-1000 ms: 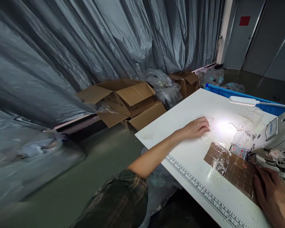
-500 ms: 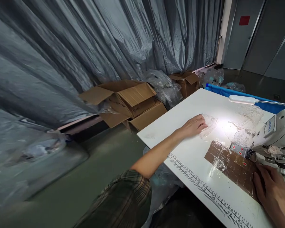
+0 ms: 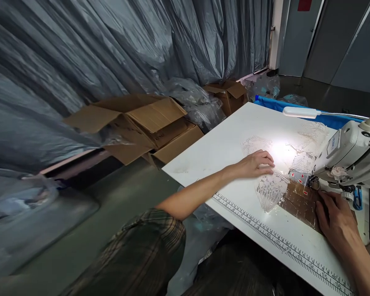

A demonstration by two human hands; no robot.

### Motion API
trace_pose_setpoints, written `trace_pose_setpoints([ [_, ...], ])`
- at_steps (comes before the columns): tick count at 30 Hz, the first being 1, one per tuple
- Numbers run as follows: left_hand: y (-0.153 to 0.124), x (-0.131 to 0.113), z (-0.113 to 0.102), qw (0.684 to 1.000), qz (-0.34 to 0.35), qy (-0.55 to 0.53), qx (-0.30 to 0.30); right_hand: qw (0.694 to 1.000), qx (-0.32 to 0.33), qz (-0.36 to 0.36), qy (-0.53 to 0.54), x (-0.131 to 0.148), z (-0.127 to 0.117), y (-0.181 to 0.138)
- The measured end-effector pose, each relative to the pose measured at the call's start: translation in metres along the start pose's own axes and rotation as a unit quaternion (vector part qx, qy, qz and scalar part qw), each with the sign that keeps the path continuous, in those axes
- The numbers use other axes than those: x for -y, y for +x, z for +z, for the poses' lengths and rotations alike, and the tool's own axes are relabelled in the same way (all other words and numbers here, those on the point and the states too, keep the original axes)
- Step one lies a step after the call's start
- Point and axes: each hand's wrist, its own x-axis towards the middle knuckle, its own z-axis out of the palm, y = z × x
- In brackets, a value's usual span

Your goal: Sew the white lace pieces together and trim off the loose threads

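Note:
My left hand (image 3: 256, 163) lies on the white table (image 3: 231, 139), fingers curled over the edge of a clear textured plastic piece (image 3: 269, 191) that reaches toward the table's ruler edge. My right hand (image 3: 336, 218) rests flat, fingers stretched out, on a brown sheet (image 3: 299, 201) covered in clear film. That sheet runs under the presser foot of a white sewing machine (image 3: 348, 154). A small grey label with red marks (image 3: 298, 178) sits by the needle. More clear plastic pieces (image 3: 311, 135) lie under the lamp's bright spot.
A slim white lamp (image 3: 300, 112) on a flexible arm hangs over the table. A printed ruler (image 3: 274, 242) runs along the near edge. Open cardboard boxes (image 3: 148, 123) and plastic bags (image 3: 191, 98) stand on the floor by a grey plastic curtain (image 3: 111, 53). Blue fabric (image 3: 271, 103) edges the far side.
My left hand has dragged a clear plastic piece nearer to the brown sheet and the ruler edge. The view has shifted, so the table and machine sit higher and further left.

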Motion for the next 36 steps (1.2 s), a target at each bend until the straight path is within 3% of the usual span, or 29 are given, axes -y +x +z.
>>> trace_pose_setpoints([
  [4, 0.002, -0.003, 0.003, 0.996, 0.041, 0.085, 0.006, 0.998, -0.001, 0.013, 0.054, 0.002, -0.005, 0.0],
  [8, 0.002, -0.031, 0.015, 0.996, 0.01, 0.088, 0.016, 0.976, 0.045, 0.097, 0.192, 0.014, -0.016, 0.002],
  [12, 0.002, -0.079, 0.033, 0.998, -0.009, -0.069, 0.009, 0.879, 0.211, 0.191, 0.383, 0.034, -0.029, 0.008],
  [14, 0.002, -0.102, 0.035, 0.992, -0.022, -0.122, 0.025, 0.834, 0.247, 0.195, 0.453, 0.043, -0.036, 0.011],
  [17, 0.001, -0.124, 0.032, 0.979, -0.068, -0.172, 0.081, 0.806, 0.263, 0.179, 0.499, 0.05, -0.046, 0.014],
  [20, 0.001, -0.129, 0.026, 0.965, -0.105, -0.205, 0.125, 0.81, 0.254, 0.189, 0.493, 0.051, -0.048, 0.012],
  [25, 0.013, -0.113, 0.011, 0.98, -0.107, -0.143, 0.087, 0.826, 0.249, 0.191, 0.468, 0.043, -0.038, 0.013],
  [28, 0.03, -0.095, 0.003, 0.996, -0.046, -0.049, 0.052, 0.872, 0.238, 0.188, 0.385, 0.036, -0.034, 0.025],
  [31, 0.047, -0.071, 0.005, 0.99, 0.027, 0.126, 0.065, 0.928, 0.184, 0.231, 0.228, 0.03, -0.032, 0.039],
  [34, 0.056, -0.054, 0.018, 0.963, 0.087, 0.245, 0.066, 0.93, 0.197, 0.245, 0.194, 0.027, -0.034, 0.045],
  [36, 0.054, -0.05, 0.029, 0.958, 0.162, 0.226, 0.07, 0.921, 0.216, 0.258, 0.198, 0.028, -0.037, 0.045],
])
